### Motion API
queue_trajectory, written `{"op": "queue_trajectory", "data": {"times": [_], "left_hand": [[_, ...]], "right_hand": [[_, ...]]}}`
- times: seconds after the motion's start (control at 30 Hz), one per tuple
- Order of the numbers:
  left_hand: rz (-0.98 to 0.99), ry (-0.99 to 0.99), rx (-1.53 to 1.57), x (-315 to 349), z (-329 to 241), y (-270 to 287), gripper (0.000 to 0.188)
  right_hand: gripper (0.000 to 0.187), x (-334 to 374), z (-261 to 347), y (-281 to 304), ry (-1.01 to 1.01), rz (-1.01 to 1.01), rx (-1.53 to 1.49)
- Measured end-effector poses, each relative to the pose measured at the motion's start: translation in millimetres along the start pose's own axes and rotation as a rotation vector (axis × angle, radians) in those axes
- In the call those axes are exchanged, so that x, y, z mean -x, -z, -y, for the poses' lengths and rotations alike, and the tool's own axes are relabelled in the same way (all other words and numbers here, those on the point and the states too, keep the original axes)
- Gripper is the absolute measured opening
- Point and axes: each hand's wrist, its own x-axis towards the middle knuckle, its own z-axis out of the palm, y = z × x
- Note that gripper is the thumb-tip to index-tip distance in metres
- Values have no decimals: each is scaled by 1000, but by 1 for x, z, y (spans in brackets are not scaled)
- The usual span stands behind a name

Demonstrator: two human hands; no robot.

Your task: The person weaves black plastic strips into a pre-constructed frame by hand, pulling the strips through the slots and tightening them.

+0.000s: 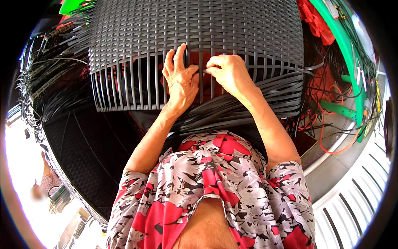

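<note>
A panel of dark grey woven plastic strips (195,25) lies in front of me, tightly woven at the far part. Its near part shows bare upright strips with gaps between them. My left hand (181,81) rests on these uprights at the edge of the weave, two fingers stretched forward and the thumb bent toward the right. My right hand (230,72) pinches beside an upright, thumb and fingers pressed together on a grey strip mostly hidden by the fingertips. A bundle of loose grey strips (273,91) runs under my right forearm across the panel's near edge.
Cut strip ends (74,31) bristle at the panel's left side. A black woven piece (78,153) stands at my left. On the right are a green frame (350,54), red cloth (317,20) and an orange cord (338,151). Another person (45,178) shows at far left.
</note>
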Motion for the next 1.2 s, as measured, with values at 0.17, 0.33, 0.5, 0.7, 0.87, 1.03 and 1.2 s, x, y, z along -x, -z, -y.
{"op": "queue_trajectory", "data": {"times": [0.17, 0.33, 0.5, 0.7, 0.87, 1.03, 1.2], "left_hand": [[-160, -47, 181, 5, -6, 24, 16], [-241, -93, 111, 13, 3, 38, 15], [-153, 81, -131, 12, 30, 27, 26], [-126, 114, -139, 10, 45, 13, 27], [-206, 145, 90, 5, 40, 29, 21], [-393, 73, 162, 14, 27, 60, 16], [-418, 50, 14, 17, 51, 67, 13]], "right_hand": [[17, 8, 5, -8, 227, -127, -140], [9, 0, 18, -17, -88, 56, -511], [4, -15, 25, -29, 40, -103, -57], [10, -29, 28, -53, 117, -116, 141], [12, -25, 29, -50, 47, -108, -38], [16, -24, 48, -58, 286, -159, -284], [11, -39, 56, -58, -13, 79, -342]]}}
